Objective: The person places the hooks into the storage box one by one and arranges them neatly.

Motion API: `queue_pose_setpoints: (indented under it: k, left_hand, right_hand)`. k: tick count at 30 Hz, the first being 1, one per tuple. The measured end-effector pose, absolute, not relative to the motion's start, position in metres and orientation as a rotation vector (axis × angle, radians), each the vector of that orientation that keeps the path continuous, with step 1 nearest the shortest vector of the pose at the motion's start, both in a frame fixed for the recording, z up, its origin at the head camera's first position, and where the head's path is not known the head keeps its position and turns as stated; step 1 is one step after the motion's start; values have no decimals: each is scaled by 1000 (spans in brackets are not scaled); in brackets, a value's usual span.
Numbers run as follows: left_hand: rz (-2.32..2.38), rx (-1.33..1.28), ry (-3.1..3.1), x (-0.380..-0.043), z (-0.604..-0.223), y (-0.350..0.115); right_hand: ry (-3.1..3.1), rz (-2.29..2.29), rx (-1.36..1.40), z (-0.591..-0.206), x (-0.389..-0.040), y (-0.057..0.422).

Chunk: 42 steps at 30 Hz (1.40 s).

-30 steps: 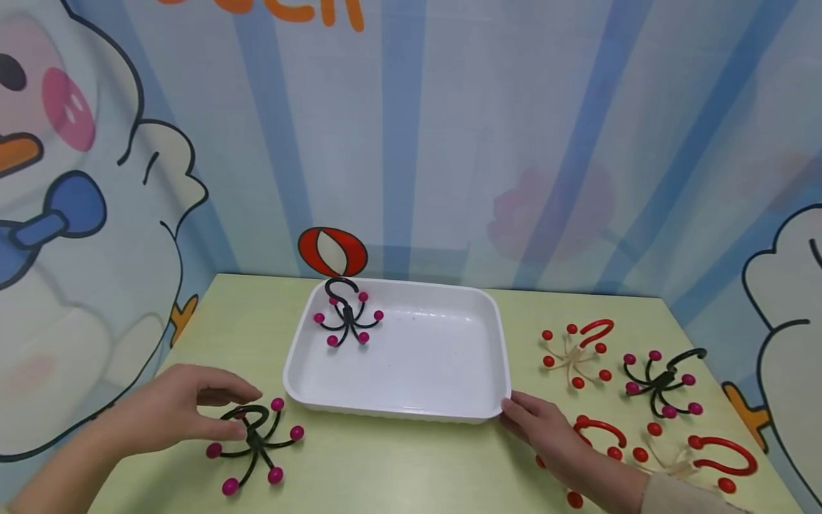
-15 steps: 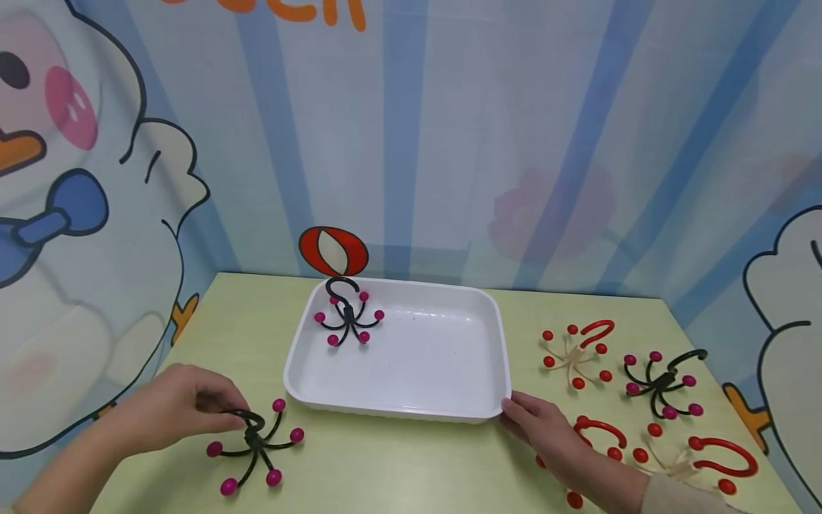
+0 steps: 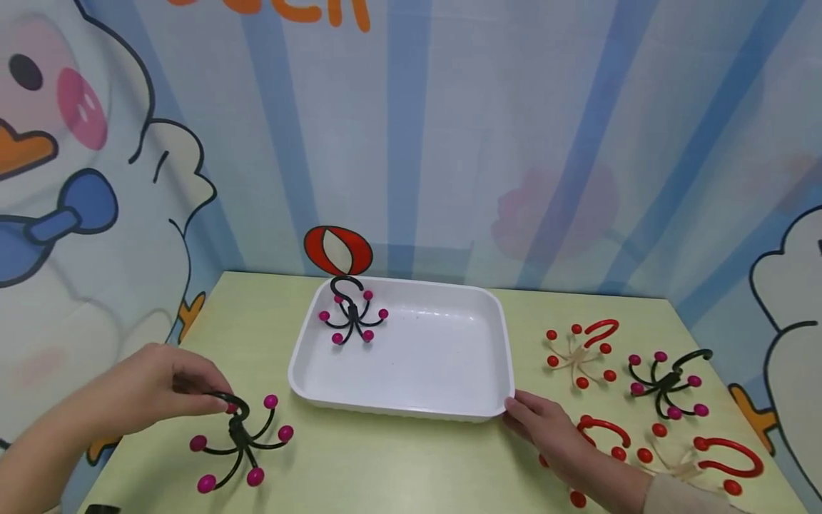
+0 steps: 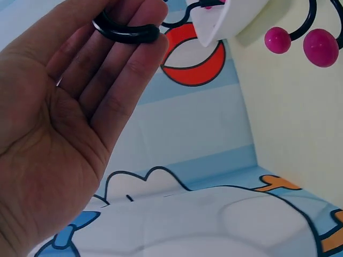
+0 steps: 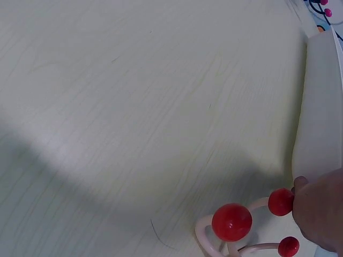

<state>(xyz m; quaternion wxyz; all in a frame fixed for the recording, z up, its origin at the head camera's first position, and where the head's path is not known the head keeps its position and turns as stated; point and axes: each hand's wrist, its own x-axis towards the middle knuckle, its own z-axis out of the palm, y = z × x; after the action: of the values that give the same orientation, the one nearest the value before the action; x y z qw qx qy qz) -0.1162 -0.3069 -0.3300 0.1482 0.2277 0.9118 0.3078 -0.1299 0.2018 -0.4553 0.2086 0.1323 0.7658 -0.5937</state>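
My left hand (image 3: 144, 391) pinches the hooked handle of a black head massager (image 3: 237, 432) with pink ball tips, left of the tray. In the left wrist view its black handle (image 4: 128, 33) lies across the fingers. My right hand (image 3: 546, 432) holds the front right corner of a white tray (image 3: 411, 410); how its fingers lie under the rim is hidden. A second black massager (image 3: 352, 314) stands at the tray's back left, its hook upward. Beside my right hand, a red-tipped massager (image 5: 232, 222) is partly covered by the forearm.
On the right of the pale table (image 3: 359, 464) lie a red-hooked massager (image 3: 578, 353), a black one (image 3: 666, 383) and another red-hooked one (image 3: 683, 467). A printed cloth backdrop (image 3: 437, 143) rises behind the table. A small dark object (image 3: 103, 509) shows at the lower left.
My left thumb and fingers have closed on the black massager's hook, and the massager has shifted left with the hand. The right hand and the tray stay in place.
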Motion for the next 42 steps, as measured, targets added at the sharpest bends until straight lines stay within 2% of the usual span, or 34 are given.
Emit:
queue_pose_setpoints:
  k: [11, 21, 42]
  left_hand:
    - [765, 660, 2760, -127, -292, -296]
    - [758, 725, 2748, -155, -270, -248]
    - [744, 952, 2721, -226, -273, -160]
  right_hand:
    - [2120, -1648, 365, -455, -130, 202]
    - [2122, -1662, 374, -458, -131, 203]
    - [2126, -1667, 391, -457, -128, 202]
